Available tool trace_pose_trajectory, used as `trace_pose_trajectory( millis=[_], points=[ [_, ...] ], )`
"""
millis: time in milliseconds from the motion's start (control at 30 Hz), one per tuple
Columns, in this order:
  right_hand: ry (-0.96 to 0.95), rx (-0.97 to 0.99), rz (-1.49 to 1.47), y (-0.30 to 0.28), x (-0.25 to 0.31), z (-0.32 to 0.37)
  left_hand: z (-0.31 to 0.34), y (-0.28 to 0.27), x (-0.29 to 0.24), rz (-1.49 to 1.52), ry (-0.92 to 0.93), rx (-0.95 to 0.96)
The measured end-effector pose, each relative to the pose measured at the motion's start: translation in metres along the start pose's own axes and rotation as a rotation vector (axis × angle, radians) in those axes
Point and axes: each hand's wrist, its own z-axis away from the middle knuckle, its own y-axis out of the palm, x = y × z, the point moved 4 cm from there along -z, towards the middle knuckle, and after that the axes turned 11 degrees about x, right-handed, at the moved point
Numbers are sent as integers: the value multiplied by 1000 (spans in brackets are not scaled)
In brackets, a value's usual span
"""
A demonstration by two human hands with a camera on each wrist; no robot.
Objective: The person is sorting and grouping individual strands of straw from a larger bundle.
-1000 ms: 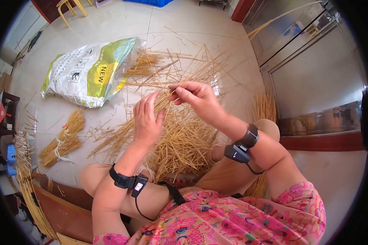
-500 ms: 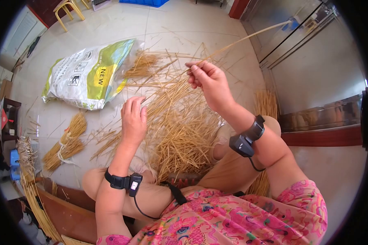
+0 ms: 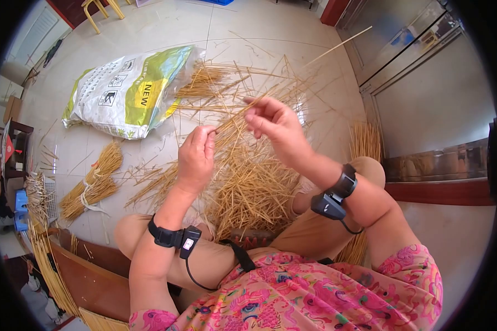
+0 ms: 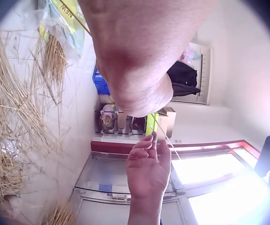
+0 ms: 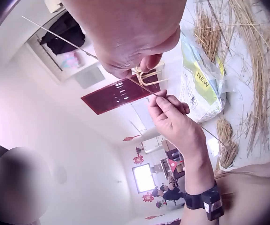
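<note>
the left hand pinches a slender golden straw stalk, likely to steady it. just beyond that grip, the right hand has parted fingers

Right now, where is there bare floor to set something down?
Bare tile lies between the stool and the printed bag, and between the blue container and the loose straw. It's most crowded where that straw heaps between the knees.
</note>
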Motion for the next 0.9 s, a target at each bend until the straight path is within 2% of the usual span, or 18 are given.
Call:
trace_pose_trajectory(
  millis=[67,233,600,900],
  points=[
    [-57,-90,-24,-8,9,-3,1,0,4,12,-13,14],
    [-197,-162,-29,-21,24,-8,3,2,4,-20,-23,67],
    [-197,-144,2,-25,30,-8,5,6,2,-171,22,59],
    [-188,-138,21,-26,30,-8,8,10,4,-125,-8,141]
  ],
)
